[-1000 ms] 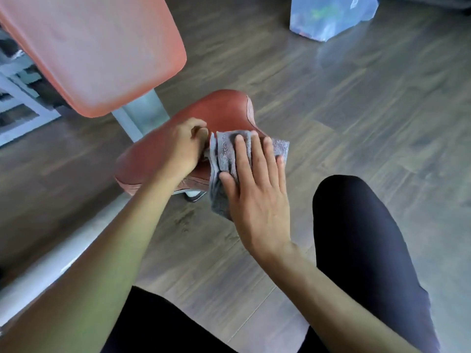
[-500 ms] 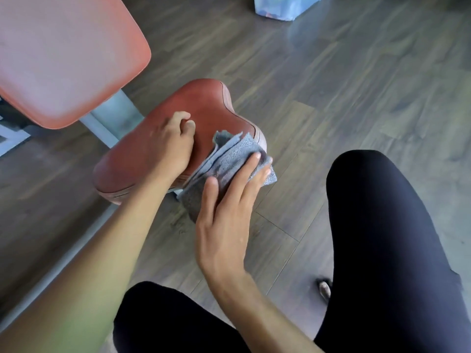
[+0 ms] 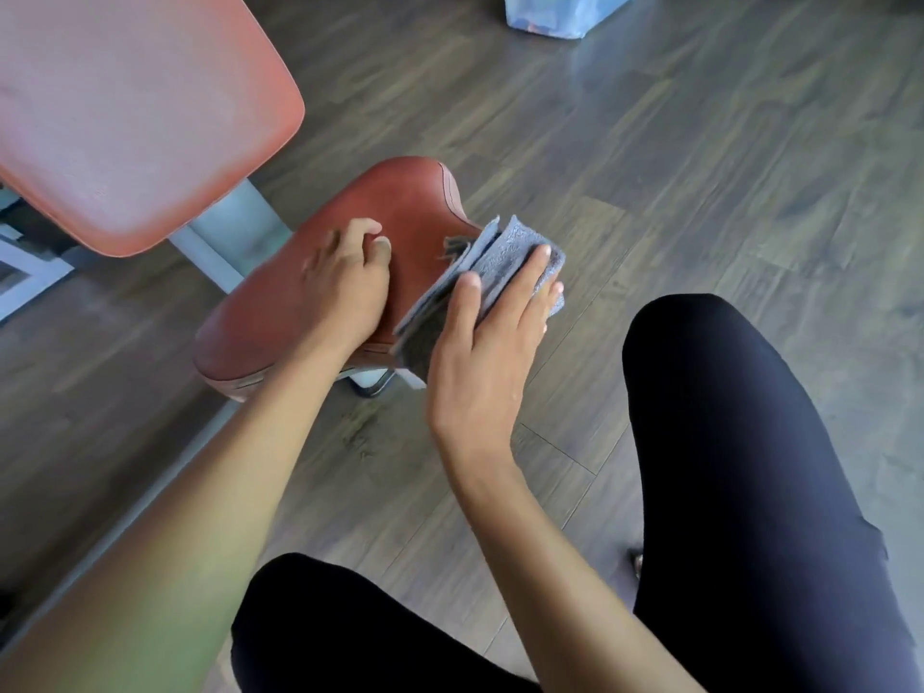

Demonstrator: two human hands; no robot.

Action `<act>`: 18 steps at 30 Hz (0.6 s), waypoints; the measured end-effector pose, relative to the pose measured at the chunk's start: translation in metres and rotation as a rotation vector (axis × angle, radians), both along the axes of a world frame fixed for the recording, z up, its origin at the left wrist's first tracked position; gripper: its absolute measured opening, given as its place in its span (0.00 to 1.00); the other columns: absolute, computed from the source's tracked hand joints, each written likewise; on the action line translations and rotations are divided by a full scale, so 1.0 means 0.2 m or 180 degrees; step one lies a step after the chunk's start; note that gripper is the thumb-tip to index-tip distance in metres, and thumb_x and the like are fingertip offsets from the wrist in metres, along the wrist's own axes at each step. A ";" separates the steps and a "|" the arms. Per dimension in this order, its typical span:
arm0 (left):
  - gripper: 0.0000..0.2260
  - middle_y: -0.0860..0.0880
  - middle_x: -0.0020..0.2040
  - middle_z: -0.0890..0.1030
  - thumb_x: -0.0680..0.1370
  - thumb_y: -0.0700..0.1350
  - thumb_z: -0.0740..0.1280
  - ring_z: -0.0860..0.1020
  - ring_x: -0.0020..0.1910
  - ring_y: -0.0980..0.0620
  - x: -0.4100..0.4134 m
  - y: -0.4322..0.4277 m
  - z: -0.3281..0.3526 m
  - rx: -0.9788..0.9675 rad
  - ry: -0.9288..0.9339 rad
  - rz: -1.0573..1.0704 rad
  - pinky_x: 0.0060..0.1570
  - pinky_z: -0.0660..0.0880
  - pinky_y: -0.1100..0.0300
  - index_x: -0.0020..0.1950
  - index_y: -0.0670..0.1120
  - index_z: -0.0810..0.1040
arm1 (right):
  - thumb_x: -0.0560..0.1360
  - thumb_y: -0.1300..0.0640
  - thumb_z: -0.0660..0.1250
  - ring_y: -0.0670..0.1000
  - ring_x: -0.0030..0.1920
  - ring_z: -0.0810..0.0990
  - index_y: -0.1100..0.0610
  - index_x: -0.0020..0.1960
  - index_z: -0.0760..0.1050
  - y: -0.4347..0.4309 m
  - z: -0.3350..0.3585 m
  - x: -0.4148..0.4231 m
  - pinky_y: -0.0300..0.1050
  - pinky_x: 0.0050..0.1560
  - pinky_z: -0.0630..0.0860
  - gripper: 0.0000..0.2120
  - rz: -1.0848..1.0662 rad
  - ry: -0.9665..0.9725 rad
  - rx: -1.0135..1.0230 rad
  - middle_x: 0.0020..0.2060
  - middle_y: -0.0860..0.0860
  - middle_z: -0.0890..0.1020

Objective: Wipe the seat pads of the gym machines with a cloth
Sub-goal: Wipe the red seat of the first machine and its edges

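While the cloth (image 3: 505, 265) is pressed on the seat (image 3: 400, 207) edge, the left hand (image 3: 345, 287) braces the top.
Folded and grey, the cloth lies against the seat's right side, part of it hanging below the rim, so the side gets wiped as well as the top. The right hand (image 3: 480, 362) lies flat on it, fingers (image 3: 525, 282) straight and spread, pinching nothing; it seems to work by pressure, not grip. Resting on the seat top, the left hand's fingers are loosely bent and empty, apparently steadying the seat against that push. A back pad (image 3: 125, 107) stands above left, and a blue bag (image 3: 560, 12) sits well apart on the floor (image 3: 700, 167).
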State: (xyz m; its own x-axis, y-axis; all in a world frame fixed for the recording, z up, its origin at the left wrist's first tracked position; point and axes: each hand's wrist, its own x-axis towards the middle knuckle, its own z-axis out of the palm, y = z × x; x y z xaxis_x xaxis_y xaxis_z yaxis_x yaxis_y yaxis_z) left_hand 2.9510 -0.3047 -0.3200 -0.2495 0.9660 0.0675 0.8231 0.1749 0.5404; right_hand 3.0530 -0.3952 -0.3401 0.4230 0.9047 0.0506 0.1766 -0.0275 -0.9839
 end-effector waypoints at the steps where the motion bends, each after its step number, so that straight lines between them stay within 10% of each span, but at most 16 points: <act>1: 0.14 0.42 0.67 0.72 0.83 0.48 0.56 0.68 0.69 0.43 0.00 0.00 -0.01 -0.0001 -0.0026 -0.0013 0.71 0.61 0.50 0.67 0.50 0.73 | 0.83 0.46 0.52 0.47 0.79 0.37 0.53 0.80 0.39 -0.05 0.00 -0.02 0.52 0.79 0.45 0.33 0.0041 -0.0068 0.0027 0.80 0.53 0.41; 6: 0.15 0.42 0.66 0.73 0.83 0.49 0.56 0.69 0.68 0.43 0.00 0.00 -0.01 0.0011 0.0034 -0.0001 0.69 0.62 0.51 0.67 0.50 0.73 | 0.82 0.41 0.50 0.45 0.77 0.31 0.50 0.79 0.32 -0.20 -0.04 -0.07 0.52 0.79 0.44 0.36 0.0389 -0.0324 0.0068 0.79 0.50 0.34; 14: 0.13 0.45 0.66 0.74 0.81 0.47 0.59 0.70 0.67 0.43 -0.01 0.03 0.03 -0.0175 -0.0057 0.0048 0.68 0.65 0.51 0.64 0.51 0.75 | 0.83 0.45 0.54 0.50 0.79 0.48 0.52 0.80 0.50 0.08 0.08 0.10 0.50 0.78 0.49 0.30 0.0241 -0.0222 -0.0173 0.80 0.52 0.53; 18: 0.02 0.42 0.52 0.77 0.78 0.43 0.63 0.75 0.56 0.42 0.08 0.12 0.13 -0.0264 0.0107 0.0254 0.57 0.71 0.55 0.47 0.49 0.74 | 0.82 0.45 0.57 0.47 0.75 0.60 0.47 0.79 0.57 0.18 0.10 0.23 0.41 0.67 0.59 0.26 0.0680 0.0003 -0.0438 0.75 0.47 0.64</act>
State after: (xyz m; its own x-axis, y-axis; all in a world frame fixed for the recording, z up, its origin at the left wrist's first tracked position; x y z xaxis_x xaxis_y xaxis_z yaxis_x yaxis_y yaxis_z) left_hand 2.9668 -0.2800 -0.2936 -0.3248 0.9458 -0.0021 0.8222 0.2835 0.4936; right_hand 3.0997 -0.3587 -0.3197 0.2214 0.9719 -0.0797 0.1918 -0.1235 -0.9736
